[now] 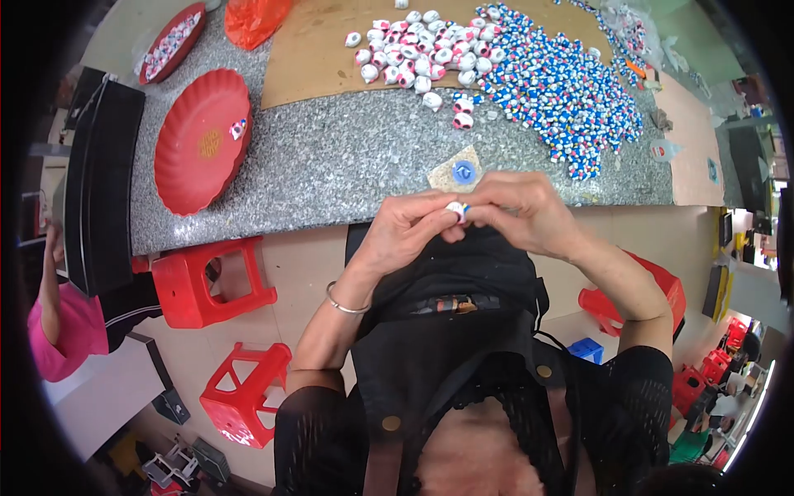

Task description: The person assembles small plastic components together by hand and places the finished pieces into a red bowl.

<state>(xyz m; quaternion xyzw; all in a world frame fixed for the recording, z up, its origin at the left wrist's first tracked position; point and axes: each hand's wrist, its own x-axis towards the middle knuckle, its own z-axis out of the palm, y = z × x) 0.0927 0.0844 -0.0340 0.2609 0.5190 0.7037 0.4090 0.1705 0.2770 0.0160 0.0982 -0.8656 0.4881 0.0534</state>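
Observation:
My left hand (401,231), with a bangle on the wrist, pinches a small white toy figure (456,210) between thumb and fingers. My right hand (529,215) closes on the same figure from the other side, where a bit of blue and yellow shows; the fingers hide most of it. Both hands meet just off the table's near edge. Right beyond them lies a speckled tan pad (442,175) with a round blue disc (463,172) on it. Farther off are a heap of white heads with pink and dark marks (426,51) and a wide pile of small blue-and-white pieces (562,91).
On the granite table (331,157), a red scalloped bowl (186,157) stands left with one finished-looking figure (238,129) inside. Behind it is a second red bowl (175,41) of pieces. A red stool (211,285) and a person in a pink top (70,326) are at left.

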